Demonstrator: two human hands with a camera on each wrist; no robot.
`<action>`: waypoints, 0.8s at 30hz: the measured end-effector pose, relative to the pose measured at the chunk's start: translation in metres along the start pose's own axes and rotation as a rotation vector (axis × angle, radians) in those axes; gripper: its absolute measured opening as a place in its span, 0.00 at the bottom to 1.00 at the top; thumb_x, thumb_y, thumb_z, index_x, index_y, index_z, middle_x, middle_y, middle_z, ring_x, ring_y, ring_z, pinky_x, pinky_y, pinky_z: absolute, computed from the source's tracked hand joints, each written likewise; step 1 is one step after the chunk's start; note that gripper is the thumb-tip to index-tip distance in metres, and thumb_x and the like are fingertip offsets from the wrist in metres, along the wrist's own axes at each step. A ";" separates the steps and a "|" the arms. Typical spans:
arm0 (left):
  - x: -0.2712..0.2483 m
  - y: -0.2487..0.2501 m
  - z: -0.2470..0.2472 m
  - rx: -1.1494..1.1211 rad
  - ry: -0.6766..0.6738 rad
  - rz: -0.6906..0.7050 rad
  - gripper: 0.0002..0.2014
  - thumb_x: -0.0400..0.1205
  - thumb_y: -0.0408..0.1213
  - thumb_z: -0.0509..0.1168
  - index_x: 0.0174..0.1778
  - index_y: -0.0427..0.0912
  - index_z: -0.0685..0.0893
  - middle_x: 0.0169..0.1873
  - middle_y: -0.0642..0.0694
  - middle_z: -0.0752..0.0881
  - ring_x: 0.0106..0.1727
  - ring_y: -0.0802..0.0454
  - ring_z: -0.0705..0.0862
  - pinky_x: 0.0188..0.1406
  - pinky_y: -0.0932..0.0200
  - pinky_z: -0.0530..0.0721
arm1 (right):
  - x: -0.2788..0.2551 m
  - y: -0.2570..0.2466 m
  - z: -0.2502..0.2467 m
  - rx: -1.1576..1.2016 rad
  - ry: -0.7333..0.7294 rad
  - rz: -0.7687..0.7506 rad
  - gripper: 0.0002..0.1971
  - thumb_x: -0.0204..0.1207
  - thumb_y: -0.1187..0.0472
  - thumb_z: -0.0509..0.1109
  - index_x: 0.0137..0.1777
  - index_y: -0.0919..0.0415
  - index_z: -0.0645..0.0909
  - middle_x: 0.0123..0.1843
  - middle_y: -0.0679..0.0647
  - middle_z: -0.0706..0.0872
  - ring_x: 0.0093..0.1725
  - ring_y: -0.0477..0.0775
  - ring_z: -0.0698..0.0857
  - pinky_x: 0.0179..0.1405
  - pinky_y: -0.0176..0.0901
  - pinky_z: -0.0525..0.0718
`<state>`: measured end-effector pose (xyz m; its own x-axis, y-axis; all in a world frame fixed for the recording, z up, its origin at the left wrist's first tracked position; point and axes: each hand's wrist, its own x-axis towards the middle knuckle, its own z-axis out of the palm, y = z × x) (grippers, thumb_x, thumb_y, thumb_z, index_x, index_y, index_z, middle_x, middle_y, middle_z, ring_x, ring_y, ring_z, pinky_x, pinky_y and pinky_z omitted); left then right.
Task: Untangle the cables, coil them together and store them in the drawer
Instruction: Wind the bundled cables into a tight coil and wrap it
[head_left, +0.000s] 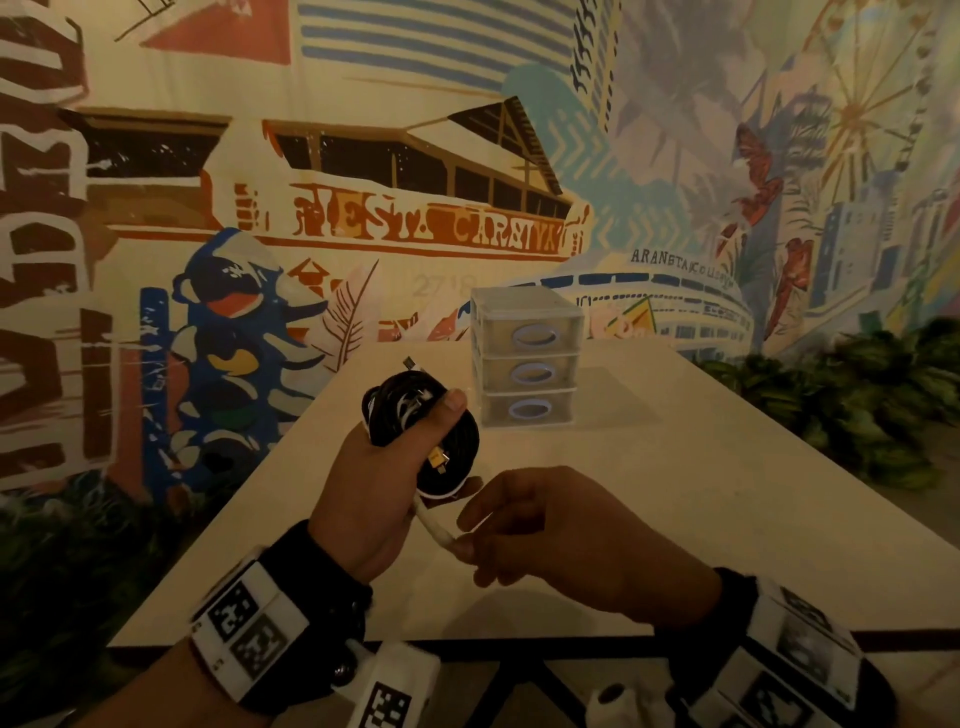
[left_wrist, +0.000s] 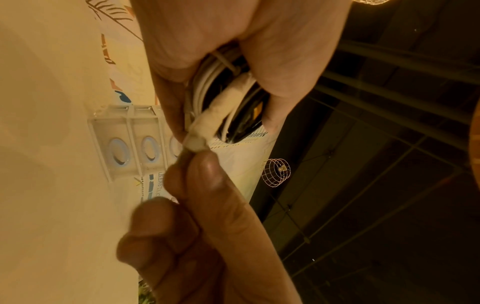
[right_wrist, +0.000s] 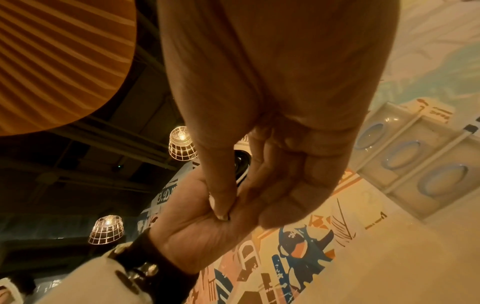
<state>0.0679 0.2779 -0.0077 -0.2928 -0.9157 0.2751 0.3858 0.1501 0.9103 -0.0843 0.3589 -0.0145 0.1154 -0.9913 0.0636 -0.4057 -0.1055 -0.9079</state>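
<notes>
Three closed drawers (head_left: 527, 373); left hand (head_left: 374, 493) grips coiled cables (head_left: 451, 441), right fingers (head_left: 470, 545) pinch white connector (head_left: 434, 525).

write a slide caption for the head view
Left hand grips the coiled cables while right hand pinches a white plug, drawer unit shut behind.

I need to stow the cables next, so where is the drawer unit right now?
In the head view, the clear plastic three-drawer unit stands on the beige table, toward its far edge near the mural wall, beyond the left hand and its coiled black and white cables.
</notes>
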 end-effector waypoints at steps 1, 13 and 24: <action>0.001 -0.001 -0.001 -0.005 0.006 0.006 0.03 0.74 0.42 0.74 0.39 0.55 0.92 0.45 0.46 0.93 0.45 0.48 0.92 0.38 0.46 0.90 | 0.000 0.000 0.000 -0.013 -0.004 -0.012 0.10 0.75 0.60 0.81 0.55 0.59 0.89 0.44 0.56 0.95 0.41 0.50 0.92 0.47 0.39 0.91; -0.003 -0.009 -0.012 0.330 0.027 0.186 0.19 0.72 0.50 0.74 0.43 0.37 0.83 0.35 0.37 0.86 0.39 0.42 0.89 0.39 0.47 0.89 | 0.001 0.000 -0.004 -0.137 0.241 -0.193 0.03 0.79 0.52 0.77 0.48 0.49 0.88 0.38 0.43 0.93 0.38 0.40 0.90 0.39 0.25 0.81; -0.012 -0.001 -0.004 0.259 -0.137 -0.040 0.11 0.69 0.45 0.76 0.44 0.45 0.92 0.42 0.37 0.92 0.43 0.39 0.92 0.38 0.40 0.91 | 0.010 0.004 -0.007 -0.025 0.457 -0.186 0.16 0.65 0.46 0.86 0.45 0.51 0.85 0.37 0.44 0.91 0.34 0.40 0.89 0.33 0.28 0.81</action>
<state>0.0740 0.2872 -0.0130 -0.4253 -0.8667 0.2607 0.1408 0.2212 0.9650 -0.0905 0.3480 -0.0145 -0.2198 -0.8880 0.4040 -0.4380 -0.2802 -0.8542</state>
